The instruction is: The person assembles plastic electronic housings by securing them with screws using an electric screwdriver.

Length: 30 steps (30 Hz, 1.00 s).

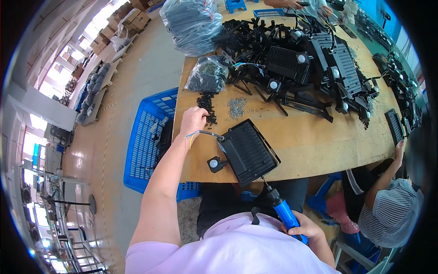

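While the right hand (306,227) wraps its fingers round the blue screwdriver (285,214), the left hand (194,121) reaches to the small black screws (205,102) on the table (315,153). The left fingers curl down at the pile's lower edge; they are perhaps pinching a screw, but the view is too small to tell.

The lamp (249,153) lies at the table's near edge, ribbed back upward and turned at a slant, between the left hand and the screwdriver. The screwdriver slants up from the person's lap, its shaft reaching the lamp's near corner. A sensor (214,163) with a round white lens juts from the lamp's left side, and a cable (207,133) runs from the lamp toward the left wrist, ending in thin coloured wires (191,138).

Small silver parts (237,108) lie just right of the screws. Beyond are a clear bag (207,75) of dark parts and a heap of lamps and brackets (287,64). A blue crate (139,146) stands beside the table's left edge. At the right, a co-worker's hand (399,149) touches another lamp (394,126).
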{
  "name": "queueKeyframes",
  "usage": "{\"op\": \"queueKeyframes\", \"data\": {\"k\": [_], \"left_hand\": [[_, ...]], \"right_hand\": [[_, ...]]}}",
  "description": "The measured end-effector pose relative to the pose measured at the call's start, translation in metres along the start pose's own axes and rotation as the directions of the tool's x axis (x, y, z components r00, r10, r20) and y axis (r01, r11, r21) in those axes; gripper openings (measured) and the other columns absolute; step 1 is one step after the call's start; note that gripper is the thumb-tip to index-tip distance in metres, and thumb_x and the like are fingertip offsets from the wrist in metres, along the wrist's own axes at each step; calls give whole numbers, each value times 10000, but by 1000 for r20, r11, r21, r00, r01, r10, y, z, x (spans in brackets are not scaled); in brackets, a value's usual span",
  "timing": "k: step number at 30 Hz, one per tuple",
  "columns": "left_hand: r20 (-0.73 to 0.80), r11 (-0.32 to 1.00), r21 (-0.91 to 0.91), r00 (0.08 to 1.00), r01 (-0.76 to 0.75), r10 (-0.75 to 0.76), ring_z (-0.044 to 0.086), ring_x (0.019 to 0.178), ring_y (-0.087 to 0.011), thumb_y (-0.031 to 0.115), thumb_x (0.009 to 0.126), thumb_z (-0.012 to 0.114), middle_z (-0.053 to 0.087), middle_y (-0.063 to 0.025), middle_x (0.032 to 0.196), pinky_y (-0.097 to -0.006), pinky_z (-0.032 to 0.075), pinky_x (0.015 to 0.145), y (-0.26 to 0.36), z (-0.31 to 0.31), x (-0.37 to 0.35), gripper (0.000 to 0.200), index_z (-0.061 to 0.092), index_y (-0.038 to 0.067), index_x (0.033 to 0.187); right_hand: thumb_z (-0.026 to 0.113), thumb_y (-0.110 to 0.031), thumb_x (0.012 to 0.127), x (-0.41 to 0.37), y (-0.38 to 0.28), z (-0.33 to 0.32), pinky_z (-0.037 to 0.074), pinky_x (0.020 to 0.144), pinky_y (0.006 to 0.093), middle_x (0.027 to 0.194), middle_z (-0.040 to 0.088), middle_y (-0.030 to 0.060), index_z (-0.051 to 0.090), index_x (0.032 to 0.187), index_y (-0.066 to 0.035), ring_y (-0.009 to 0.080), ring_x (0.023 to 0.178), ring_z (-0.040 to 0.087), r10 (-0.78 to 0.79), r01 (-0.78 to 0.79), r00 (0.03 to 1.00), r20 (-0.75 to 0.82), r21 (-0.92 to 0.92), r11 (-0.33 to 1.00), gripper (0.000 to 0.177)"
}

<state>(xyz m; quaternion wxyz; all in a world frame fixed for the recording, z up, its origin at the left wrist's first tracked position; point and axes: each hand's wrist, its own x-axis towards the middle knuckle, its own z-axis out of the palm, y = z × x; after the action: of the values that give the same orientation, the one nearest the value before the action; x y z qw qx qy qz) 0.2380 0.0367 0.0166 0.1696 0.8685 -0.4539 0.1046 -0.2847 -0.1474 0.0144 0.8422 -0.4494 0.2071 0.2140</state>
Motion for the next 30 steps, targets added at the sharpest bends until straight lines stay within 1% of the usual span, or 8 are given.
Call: {"op": "queueKeyframes", "data": {"k": [6, 9, 13, 16, 18, 19, 28, 30], "left_hand": [[-8, 985, -136, 994, 106, -108, 672, 874, -320, -4, 755, 688, 710, -123, 857, -445, 541, 818, 8, -4, -2, 133, 702, 47, 877], [10, 997, -54, 998, 56, -55, 671, 870, -319, 8, 757, 701, 714, -122, 863, -446, 541, 817, 2, -1, -2, 129, 711, 50, 878], [-17, 999, -43, 1000, 14, -15, 674, 851, -321, 26, 761, 730, 720, -124, 834, -443, 534, 790, 4, -2, -1, 114, 729, 43, 873], [-20, 1000, -29, 1000, -4, 3, 674, 851, -321, 26, 758, 732, 718, -123, 820, -445, 534, 787, 7, -4, 0, 109, 731, 45, 866], [-30, 999, -17, 999, -27, 26, 674, 848, -321, 15, 753, 725, 716, -122, 814, -444, 535, 783, 5, -1, 1, 111, 727, 46, 860], [-37, 1000, -14, 999, -19, 18, 674, 845, -320, 9, 752, 719, 715, -123, 816, -442, 536, 781, 3, 1, 2, 117, 724, 45, 862], [-30, 994, -68, 996, 80, -82, 676, 852, -313, -5, 750, 702, 714, -125, 847, -432, 540, 784, 4, 4, -2, 154, 710, 42, 896], [-15, 991, -86, 995, 101, -103, 676, 857, -316, 9, 751, 712, 715, -126, 850, -435, 538, 795, 5, 1, -3, 149, 712, 39, 898]], "right_hand": [[933, -420, 678, 0, 0, -1, 483, 843, 297, 990, 657, 85, 520, 1297, -7, 165, 913, 615, -10, 10, 1000, 12, -15, 1000, 851], [933, -417, 680, 0, 0, 0, 484, 847, 296, 990, 658, 85, 523, 1295, -6, 164, 915, 616, -15, 15, 1000, -2, -4, 1000, 846], [936, -421, 669, 1, 3, -2, 483, 855, 295, 988, 660, 87, 525, 1293, -4, 164, 920, 617, -18, 18, 1000, 2, -6, 1000, 855], [902, -374, 716, 0, -1, 0, 503, 827, 294, 1002, 646, 63, 531, 1247, -9, 148, 906, 614, -25, 25, 1000, 4, -32, 999, 744], [921, -409, 687, 0, 0, 0, 489, 852, 295, 993, 658, 78, 530, 1277, -8, 159, 918, 617, -23, 22, 1000, -4, -24, 999, 814], [930, -426, 672, 0, 1, 0, 482, 864, 296, 988, 663, 85, 529, 1292, -8, 164, 923, 618, -22, 22, 1000, -8, -20, 1000, 848], [932, -423, 672, 1, 4, -2, 482, 880, 302, 997, 663, 83, 524, 1293, -11, 168, 940, 621, -16, 16, 1000, -7, -30, 999, 849], [907, -376, 714, 0, 1, 1, 500, 822, 291, 993, 648, 68, 527, 1256, -13, 148, 902, 615, -34, 35, 999, 7, -18, 999, 754]]}}
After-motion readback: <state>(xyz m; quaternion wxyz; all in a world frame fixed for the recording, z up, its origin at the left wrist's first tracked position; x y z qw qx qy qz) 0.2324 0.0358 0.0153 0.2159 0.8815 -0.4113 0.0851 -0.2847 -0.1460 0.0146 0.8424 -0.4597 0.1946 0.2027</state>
